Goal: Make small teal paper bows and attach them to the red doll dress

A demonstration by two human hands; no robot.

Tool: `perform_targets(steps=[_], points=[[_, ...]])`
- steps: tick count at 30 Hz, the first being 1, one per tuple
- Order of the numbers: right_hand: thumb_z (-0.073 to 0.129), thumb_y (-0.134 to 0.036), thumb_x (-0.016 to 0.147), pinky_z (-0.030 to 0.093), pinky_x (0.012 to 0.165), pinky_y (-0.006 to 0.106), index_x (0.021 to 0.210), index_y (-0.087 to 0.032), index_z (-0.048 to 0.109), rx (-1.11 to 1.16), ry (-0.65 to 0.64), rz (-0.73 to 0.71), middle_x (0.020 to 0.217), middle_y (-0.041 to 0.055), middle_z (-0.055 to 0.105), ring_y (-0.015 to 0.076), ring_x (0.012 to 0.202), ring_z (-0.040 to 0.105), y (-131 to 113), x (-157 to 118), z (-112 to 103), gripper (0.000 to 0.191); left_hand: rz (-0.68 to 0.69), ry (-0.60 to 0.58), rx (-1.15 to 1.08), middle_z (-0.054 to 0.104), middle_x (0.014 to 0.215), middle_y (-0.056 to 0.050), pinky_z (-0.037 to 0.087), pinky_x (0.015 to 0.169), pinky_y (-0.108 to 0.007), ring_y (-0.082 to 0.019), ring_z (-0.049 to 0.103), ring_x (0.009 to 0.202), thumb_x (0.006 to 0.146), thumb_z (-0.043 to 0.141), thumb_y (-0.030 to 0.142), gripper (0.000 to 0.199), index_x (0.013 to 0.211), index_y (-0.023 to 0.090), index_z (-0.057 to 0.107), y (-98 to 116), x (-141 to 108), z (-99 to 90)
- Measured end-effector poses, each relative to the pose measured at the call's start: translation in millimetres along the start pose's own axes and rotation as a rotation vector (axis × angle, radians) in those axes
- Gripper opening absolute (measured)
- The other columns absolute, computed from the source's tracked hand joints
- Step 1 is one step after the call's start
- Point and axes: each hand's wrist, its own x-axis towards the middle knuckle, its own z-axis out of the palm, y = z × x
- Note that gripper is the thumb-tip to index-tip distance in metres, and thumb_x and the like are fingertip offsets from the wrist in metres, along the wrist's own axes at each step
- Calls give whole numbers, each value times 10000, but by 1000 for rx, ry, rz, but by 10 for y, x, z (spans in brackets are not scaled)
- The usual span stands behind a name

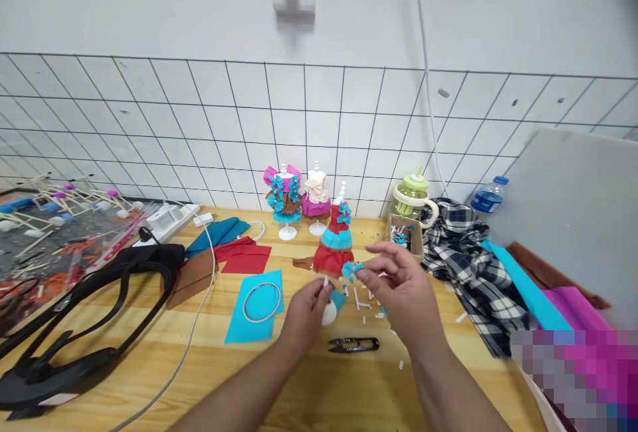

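Between the thumb and fingers of my right hand (406,296) is a small blue paper or fabric flower (351,270). My left hand (310,309) is closed, with a small white strip (325,281) sticking up from its fingertips. A round white piece (329,313) and a blue scrap show beside that hand; I cannot tell whether it touches them. Just behind both hands stands a mini dress form in a red and blue dress (335,238), blue flowers at its shoulder. Black thread snips (353,345) lie in front, among white scraps (359,300).
Two more dressed mini forms (284,203) stand at the wall. Blue fabric (249,329) with a metal ring (262,302) lies left, near red fabric (249,259) and a black headset frame (124,352). A scrap box (413,236), green-lidded cup (413,196) and checked cloth (463,246) are right.
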Motion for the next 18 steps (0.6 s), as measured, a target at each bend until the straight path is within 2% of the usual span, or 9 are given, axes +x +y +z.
perform_targets(steps=[3, 6, 14, 18], points=[[741, -396, 700, 342, 415, 199, 1018, -242, 498, 36, 30, 15, 709, -25, 660, 84, 448, 467, -143, 45, 44, 429, -72, -72, -20, 592, 674, -17, 387, 580, -242, -159, 536, 644, 913, 413, 488, 394, 837, 176, 642, 16, -365, -44], [734, -403, 699, 369, 431, 209, 971, -237, 467, -4, 9, 7, 713, -10, 668, 111, 496, 528, -120, 71, 91, 416, -92, -86, -43, 606, 689, -26, 388, 584, -239, -158, 543, 654, 907, 429, 490, 389, 814, 176, 638, -16, -530, -54], [728, -388, 696, 373, 466, 214, 940, -229, 471, -78, 40, -10, 680, -8, 658, 116, 533, 514, -53, 93, 122, 389, -67, -123, -88, 639, 724, -43, 397, 592, -238, -166, 569, 683, 895, 446, 491, 394, 705, 176, 589, -31, -528, -71], [725, -379, 700, 384, 453, 220, 955, -235, 461, -82, 20, -4, 684, -9, 659, 116, 516, 506, -44, 100, 82, 394, -44, -131, -82, 618, 691, -36, 397, 598, -240, -163, 558, 664, 898, 445, 475, 376, 742, 177, 615, -18, -550, -81]])
